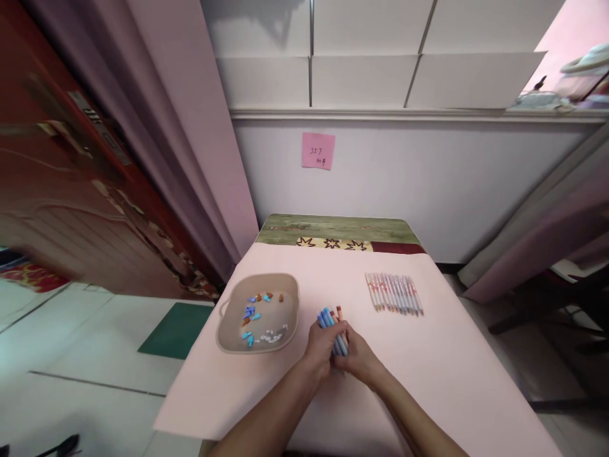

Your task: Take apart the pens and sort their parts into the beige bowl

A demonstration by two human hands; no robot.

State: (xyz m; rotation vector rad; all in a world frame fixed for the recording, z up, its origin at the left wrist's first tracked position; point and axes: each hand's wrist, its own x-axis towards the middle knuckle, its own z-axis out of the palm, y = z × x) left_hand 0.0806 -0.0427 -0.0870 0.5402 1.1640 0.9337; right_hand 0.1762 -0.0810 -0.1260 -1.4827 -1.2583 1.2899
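Both my hands are closed around one bundle of markers (327, 318) with blue and brown ends, held upright and slightly tilted above the pink table covering. My left hand (318, 344) grips the bundle from the left, while my right hand (358, 357) wraps it from the right and below. To the left stands a beige plastic basin (221, 333). Inside it lie loose blue and brown caps (249, 311) and small white pieces (272, 337). A row of clear-barrelled pens (394, 294) lies side by side at the right, apart from my hands.
The pink covering (438, 374) lies over a table whose patterned far edge (333, 228) shows near the wall. A pink note (318, 151) is stuck on that wall. A wooden door (85, 190) stands left, and a green mat (175, 331) lies on the floor.
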